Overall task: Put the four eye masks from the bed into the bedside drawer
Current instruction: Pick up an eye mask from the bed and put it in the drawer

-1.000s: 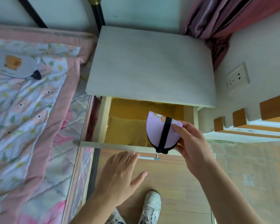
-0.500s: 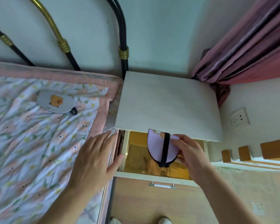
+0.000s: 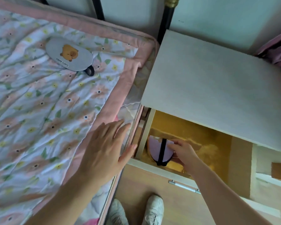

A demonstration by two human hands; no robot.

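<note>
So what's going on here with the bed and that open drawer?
A person is tidying eye masks off the bed into the open bedside drawer. The right hand is inside the yellow-lined drawer, holding a folded lilac eye mask with a black strap low at its left end. The left hand, open and empty, hovers over the pink-edged floral quilt. A grey oval eye mask with a brown capybara print lies on the quilt near the headboard.

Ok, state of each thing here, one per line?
Wooden bedside drawer: pulled open.
Folded lilac eye mask: inside the drawer, under right-hand fingers.
Grey capybara eye mask: flat on the floral quilt.
Left hand: open, empty.
Right hand: on the lilac mask.
</note>
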